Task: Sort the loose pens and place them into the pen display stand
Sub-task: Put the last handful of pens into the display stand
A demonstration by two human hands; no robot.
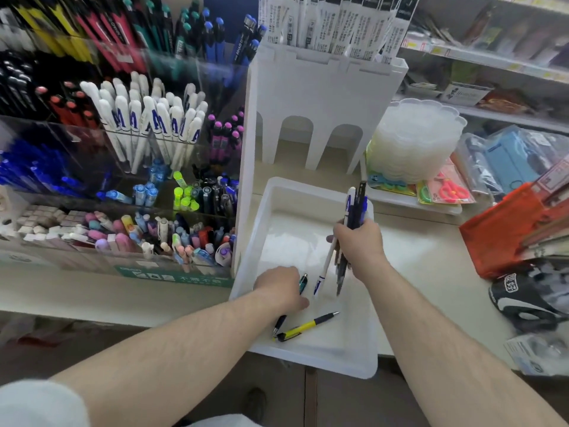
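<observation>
White tray (363, 362) pens first: your right hand (358, 241) grips a bundle (355, 208), so pinch the teal pen (303, 282) firmly under your left hand (281, 286).

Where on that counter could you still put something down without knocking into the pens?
Bare counter lies between the white tray and the orange pouch. The tray's far half, beyond the left hand, is free too. The pen stand is packed, and the right hand grips a bundle of pens.
</observation>
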